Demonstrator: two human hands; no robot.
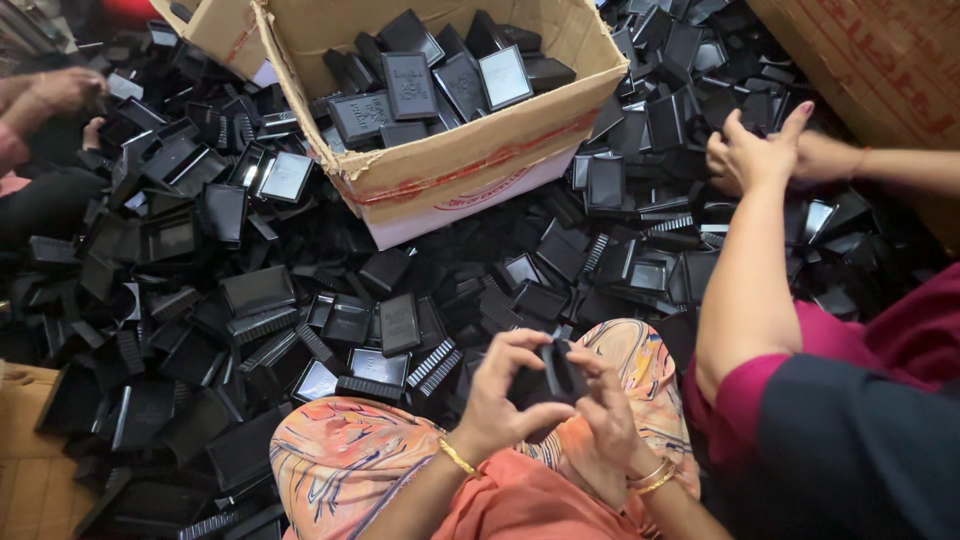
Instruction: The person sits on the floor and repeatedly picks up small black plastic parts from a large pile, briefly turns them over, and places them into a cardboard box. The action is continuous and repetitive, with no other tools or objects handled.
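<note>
Black plastic parts covered the floor in a loose heap, with an open cardboard box of the same flat pieces standing at its far side. Over the person's patterned lap, the left hand and the right hand were both clenched on one small black plastic case, held between them just above the knees. It sat pinched at its edges, left thumb across the near face, right fingers wrapping the far side. Judging by its look, the case was light, stiff and smooth, likely to slip if held by the flat faces; the edges seemed the safer hold. At the right, another person's hands worked in the heap.
</note>
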